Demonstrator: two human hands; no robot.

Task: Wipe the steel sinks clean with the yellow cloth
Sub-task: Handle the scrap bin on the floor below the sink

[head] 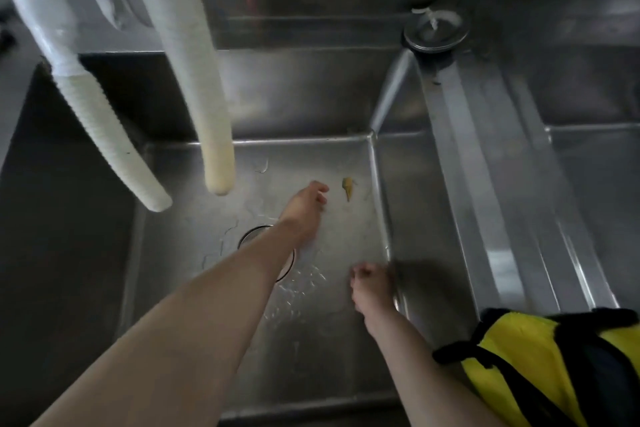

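— Head view first: how far along was the wiping judged to be?

— Barely begun, it seemed. The yellow cloth (554,367) was seen bunched at the lower right, on the rim between the two steel basins, touched by neither hand. A small yellowish scrap (347,188) was still left on the floor of the left sink (329,340), with water beaded near the drain (258,230).

— And the hands?

— The left hand (306,206) was stretched toward the scrap, fingers loosely bent, nothing held. The right hand (369,282) was blurred beside the sink's right wall; its fingers looked curled, but whether anything was pinched could not be told.

— Materials?

— Brushed steel with folded corners was noted, dull and streaked. Two ribbed white hoses (204,87) were hung over the basin. The right sink (595,163) appeared unwiped.
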